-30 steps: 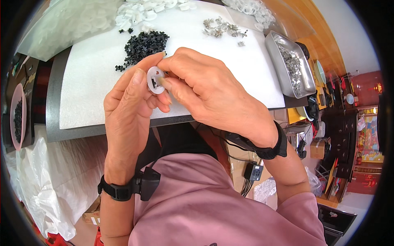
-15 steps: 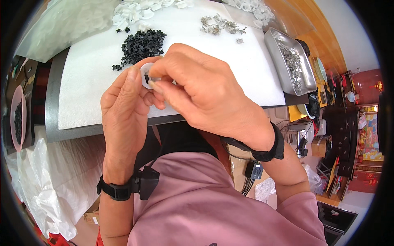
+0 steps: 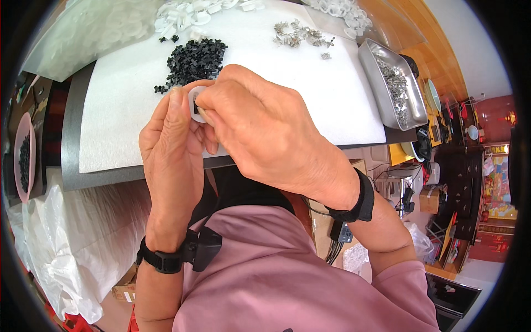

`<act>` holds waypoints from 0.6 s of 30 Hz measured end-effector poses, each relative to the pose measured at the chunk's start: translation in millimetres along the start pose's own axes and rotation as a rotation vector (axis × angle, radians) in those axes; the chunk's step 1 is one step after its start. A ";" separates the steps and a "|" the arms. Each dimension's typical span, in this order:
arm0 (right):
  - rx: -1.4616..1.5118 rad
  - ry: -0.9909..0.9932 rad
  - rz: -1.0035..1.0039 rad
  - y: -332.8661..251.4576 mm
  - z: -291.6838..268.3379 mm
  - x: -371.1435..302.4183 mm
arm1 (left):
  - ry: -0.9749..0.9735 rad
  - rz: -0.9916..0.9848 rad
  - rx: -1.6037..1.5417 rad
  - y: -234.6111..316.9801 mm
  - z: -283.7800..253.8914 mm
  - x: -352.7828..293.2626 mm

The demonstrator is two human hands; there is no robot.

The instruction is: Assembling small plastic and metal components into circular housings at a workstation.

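Note:
My left hand [image 3: 172, 138] pinches a small white round plastic part [image 3: 194, 115] between thumb and fingers, just above the near side of the white foam sheet. A small black plastic piece [image 3: 196, 107] sits inside the round part. The thumb and forefinger of my right hand [image 3: 265, 122] are closed at that black piece, and they partly hide it. Right beyond my hands lies a heap of small black cross-shaped plastic pieces [image 3: 193, 60].
The white foam sheet [image 3: 121, 127] covers the dark table. Small metal parts [image 3: 301, 34] lie at its far side, and more fill a metal tray [image 3: 412, 94] at the right. White plastic parts [image 3: 182, 16] are piled far left. A pink bowl [image 3: 29, 122] holds black pieces.
My right thumb and forefinger have closed in on the black piece inside the white part. Both hands have shifted slightly, and my right wrist has moved a little left.

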State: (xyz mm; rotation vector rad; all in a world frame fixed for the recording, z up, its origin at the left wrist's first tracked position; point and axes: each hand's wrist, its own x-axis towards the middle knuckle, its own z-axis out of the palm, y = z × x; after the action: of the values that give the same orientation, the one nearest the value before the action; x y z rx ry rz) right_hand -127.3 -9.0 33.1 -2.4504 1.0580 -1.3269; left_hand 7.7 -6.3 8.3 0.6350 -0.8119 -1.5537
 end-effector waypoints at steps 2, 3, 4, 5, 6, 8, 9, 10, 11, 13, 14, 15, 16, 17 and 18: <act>-0.047 0.013 -0.071 0.4 0.4 1.1 | -0.005 0.005 0.000 0.1 -0.5 0.0; -0.045 0.012 -0.071 0.0 0.8 1.5 | 0.000 0.008 0.013 0.3 0.5 -0.1; -0.043 -0.004 -0.042 -0.8 1.0 2.0 | 0.003 0.012 0.026 0.6 1.0 -0.4; -0.042 -0.020 -0.012 -1.5 1.4 2.2 | 0.004 0.013 0.026 0.9 0.3 -0.8; -0.040 -0.020 -0.013 -2.1 2.2 2.2 | -0.004 0.017 0.022 1.1 -0.9 -1.1; -0.038 -0.010 -0.003 -3.0 2.9 2.2 | -0.017 0.021 0.017 0.2 -0.8 -1.2; -0.039 -0.010 -0.003 -2.7 3.3 2.2 | -0.003 0.023 0.019 -0.7 0.2 -1.4; -0.047 -0.002 -0.006 -1.7 3.8 1.9 | 0.013 0.024 0.023 -1.3 0.7 -1.6; -0.055 0.005 -0.009 -0.9 4.3 1.8 | 0.014 0.025 0.024 -1.4 0.2 -1.4; -0.049 0.009 -0.017 0.4 5.5 2.2 | 0.009 0.040 0.027 -1.5 -0.7 -0.6; -0.043 0.012 -0.025 1.2 5.8 2.5 | 0.009 0.041 0.026 -1.7 -0.6 -0.8; -0.043 0.012 -0.026 2.0 5.9 2.7 | 0.015 0.036 0.033 -1.8 -0.3 -1.1; -0.057 0.010 -0.031 2.6 6.4 2.4 | 0.021 0.030 0.040 -2.1 -0.6 -1.6; -0.070 0.008 -0.036 2.8 6.8 2.0 | 0.022 0.030 0.040 -2.5 -1.3 -1.7; -0.070 0.008 -0.035 1.3 5.3 2.9 | 0.025 0.038 0.038 -2.8 -2.3 -1.6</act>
State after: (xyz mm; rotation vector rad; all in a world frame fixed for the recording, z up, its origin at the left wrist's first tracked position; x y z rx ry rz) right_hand -122.7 -12.8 31.4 -2.5270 1.0856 -1.3325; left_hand 8.1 -5.0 4.5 0.6620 -0.8313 -1.4964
